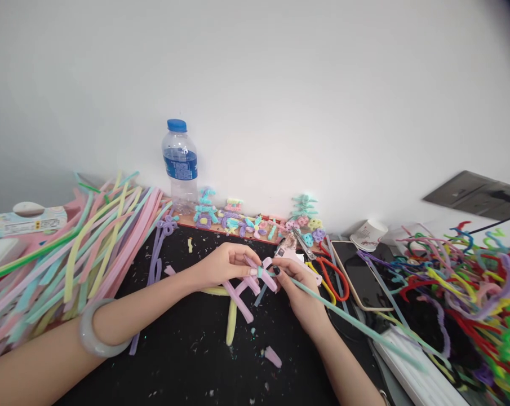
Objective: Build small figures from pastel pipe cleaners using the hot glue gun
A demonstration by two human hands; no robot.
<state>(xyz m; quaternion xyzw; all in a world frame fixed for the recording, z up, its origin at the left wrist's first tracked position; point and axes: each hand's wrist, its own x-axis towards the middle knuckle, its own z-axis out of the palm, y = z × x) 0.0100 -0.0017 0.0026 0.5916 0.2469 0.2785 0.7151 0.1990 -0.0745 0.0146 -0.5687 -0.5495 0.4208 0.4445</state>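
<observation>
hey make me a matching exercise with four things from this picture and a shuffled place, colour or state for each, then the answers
Column one:
1. mint strip
2. bottle
3. bracelet
4. phone

Column two:
A. around the left forearm
B. dark-screened
C. held in the right hand's fingers
D. blue-capped

Pairs: 1-C, 2-D, 3-A, 4-B

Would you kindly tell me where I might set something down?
The black surface between left forearm and right forearm offers most room, despite scattered scraps. Crowded: pastel strips at left, figures by the wall, phone and bright tangle at right.
</observation>
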